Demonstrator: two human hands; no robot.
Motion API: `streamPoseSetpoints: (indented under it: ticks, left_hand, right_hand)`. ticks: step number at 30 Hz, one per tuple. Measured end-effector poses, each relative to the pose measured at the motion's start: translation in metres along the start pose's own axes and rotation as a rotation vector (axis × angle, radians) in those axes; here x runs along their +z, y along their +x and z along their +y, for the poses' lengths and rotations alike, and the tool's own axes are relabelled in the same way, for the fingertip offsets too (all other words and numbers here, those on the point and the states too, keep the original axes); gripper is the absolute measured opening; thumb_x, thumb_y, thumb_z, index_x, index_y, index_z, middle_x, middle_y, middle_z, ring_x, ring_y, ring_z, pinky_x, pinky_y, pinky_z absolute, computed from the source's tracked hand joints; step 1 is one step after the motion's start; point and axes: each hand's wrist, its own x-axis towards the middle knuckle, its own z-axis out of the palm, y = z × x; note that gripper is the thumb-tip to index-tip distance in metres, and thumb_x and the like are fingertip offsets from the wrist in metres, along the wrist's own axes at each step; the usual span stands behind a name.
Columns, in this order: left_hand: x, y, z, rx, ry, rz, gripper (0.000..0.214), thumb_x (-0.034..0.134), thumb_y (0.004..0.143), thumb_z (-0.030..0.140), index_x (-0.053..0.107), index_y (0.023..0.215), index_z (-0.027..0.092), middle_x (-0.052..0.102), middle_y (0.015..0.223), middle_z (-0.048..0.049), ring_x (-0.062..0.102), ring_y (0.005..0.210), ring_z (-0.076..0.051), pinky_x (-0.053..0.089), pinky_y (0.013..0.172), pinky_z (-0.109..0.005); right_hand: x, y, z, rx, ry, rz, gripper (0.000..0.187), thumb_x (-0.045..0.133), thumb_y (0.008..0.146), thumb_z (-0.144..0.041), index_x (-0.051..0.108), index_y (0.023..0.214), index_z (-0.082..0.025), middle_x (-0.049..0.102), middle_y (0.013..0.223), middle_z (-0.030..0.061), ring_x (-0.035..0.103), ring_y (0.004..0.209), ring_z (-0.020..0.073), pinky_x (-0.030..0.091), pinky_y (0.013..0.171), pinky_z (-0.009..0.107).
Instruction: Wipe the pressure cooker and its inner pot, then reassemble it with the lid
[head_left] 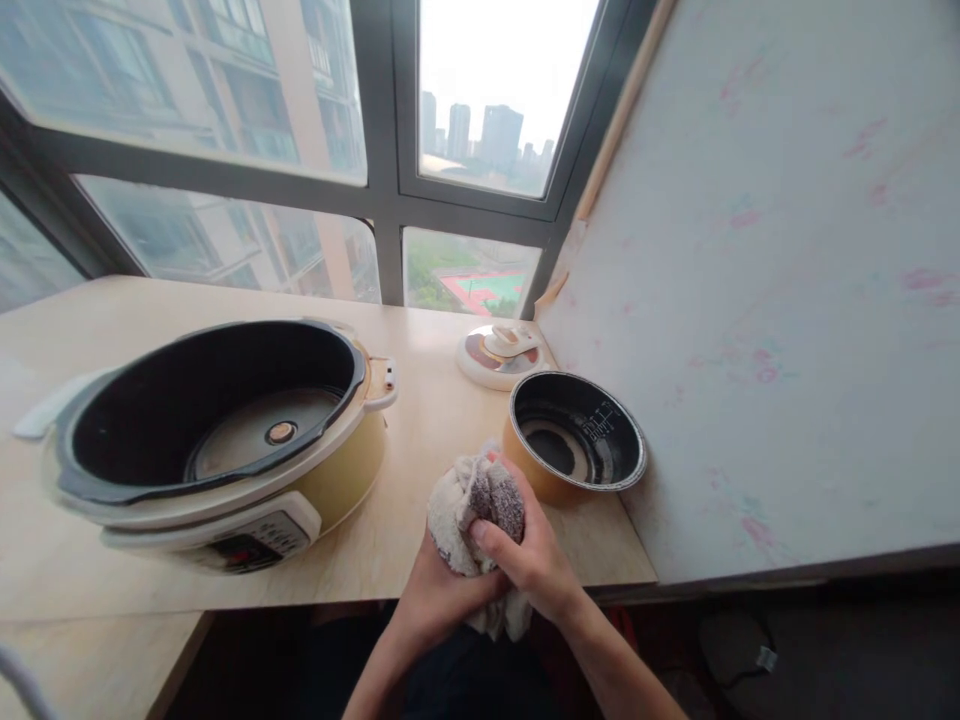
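Note:
A bunched-up cloth (pixel 457 500), cream with greyish-purple parts, is gripped between both hands near the counter's front edge. My left hand (pixel 442 592) cups it from below and the left, fingers mostly hidden. From the right side, my right hand (pixel 529 550) closes round it with the thumb pressed on top. Just beyond the right hand sits an inner pot (pixel 551 484), black inside with level marks and tan outside. To the left stands the large cooker body (pixel 349 490), its black cavity uncovered and a control panel (pixel 262 540) on the front.
A white and brown lid (pixel 499 358) lies behind the inner pot, by the window. The pale counter (pixel 420 400) meets a flowered wall (pixel 750 300) on the right. A grey window frame (pixel 386 150) rises at the back. A cable (pixel 750 675) hangs at the lower right.

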Motion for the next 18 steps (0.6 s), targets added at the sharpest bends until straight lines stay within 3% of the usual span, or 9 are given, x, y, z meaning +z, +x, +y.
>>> streamPoseSetpoints:
  ticks: [3, 7, 9, 11, 15, 18]
  left_hand:
    - [0.005, 0.003, 0.015, 0.060, -0.040, 0.079, 0.083, 0.092, 0.055, 0.035, 0.064, 0.131, 0.020, 0.069, 0.131, -0.0127, 0.064, 0.122, -0.038, 0.048, 0.111, -0.052]
    - [0.009, 0.008, 0.028, 0.071, -0.117, 0.098, 0.063, 0.090, 0.056, 0.033, 0.072, 0.115, 0.018, 0.076, 0.117, -0.0106, 0.069, 0.113, -0.036, 0.053, 0.104, -0.049]
    - [0.007, 0.012, 0.028, 0.053, -0.117, 0.138, 0.052, 0.088, 0.058, 0.030, 0.074, 0.106, 0.017, 0.078, 0.109, -0.0096, 0.071, 0.107, -0.036, 0.055, 0.101, -0.049]
    - [0.002, 0.017, 0.024, 0.051, -0.122, 0.216, 0.046, 0.086, 0.058, 0.028, 0.074, 0.101, 0.017, 0.078, 0.105, -0.0083, 0.071, 0.104, -0.035, 0.056, 0.100, -0.048]
    - [-0.005, 0.025, 0.011, 0.058, -0.108, 0.299, 0.045, 0.085, 0.058, 0.026, 0.073, 0.100, 0.017, 0.077, 0.105, -0.0077, 0.070, 0.104, -0.034, 0.056, 0.098, -0.044]
    - [-0.008, 0.028, -0.004, 0.051, -0.041, 0.319, 0.040, 0.084, 0.059, 0.027, 0.073, 0.096, 0.016, 0.077, 0.099, -0.0086, 0.071, 0.099, -0.033, 0.057, 0.094, -0.044]
  right_hand:
    - [-0.004, -0.002, -0.017, -0.039, -0.121, -0.038, 0.076, 0.079, 0.082, -0.037, 0.048, 0.151, -0.026, 0.049, 0.155, 0.0091, 0.046, 0.143, 0.0303, 0.029, 0.123, 0.048]
    - [-0.016, -0.004, -0.038, -0.074, -0.214, -0.116, 0.077, 0.078, 0.085, -0.038, 0.046, 0.154, -0.026, 0.047, 0.158, 0.0088, 0.043, 0.146, 0.0305, 0.028, 0.124, 0.049]
    - [-0.029, -0.002, -0.045, -0.120, -0.276, -0.087, 0.072, 0.076, 0.086, -0.038, 0.050, 0.152, -0.027, 0.048, 0.157, 0.0081, 0.042, 0.146, 0.0305, 0.027, 0.124, 0.050]
    - [-0.051, 0.004, -0.048, -0.173, -0.368, 0.035, 0.066, 0.074, 0.088, -0.040, 0.053, 0.149, -0.028, 0.050, 0.156, 0.0075, 0.042, 0.146, 0.0300, 0.027, 0.124, 0.050]
    - [-0.115, 0.027, -0.032, -0.203, -0.589, 0.431, 0.070, 0.071, 0.086, -0.049, 0.053, 0.147, -0.021, 0.050, 0.153, 0.0135, 0.045, 0.142, 0.0320, 0.029, 0.121, 0.053]
    - [-0.162, 0.041, -0.004, -0.113, -0.691, 0.548, 0.074, 0.072, 0.077, -0.051, 0.056, 0.139, -0.013, 0.054, 0.146, 0.0204, 0.045, 0.140, 0.0367, 0.027, 0.121, 0.057]
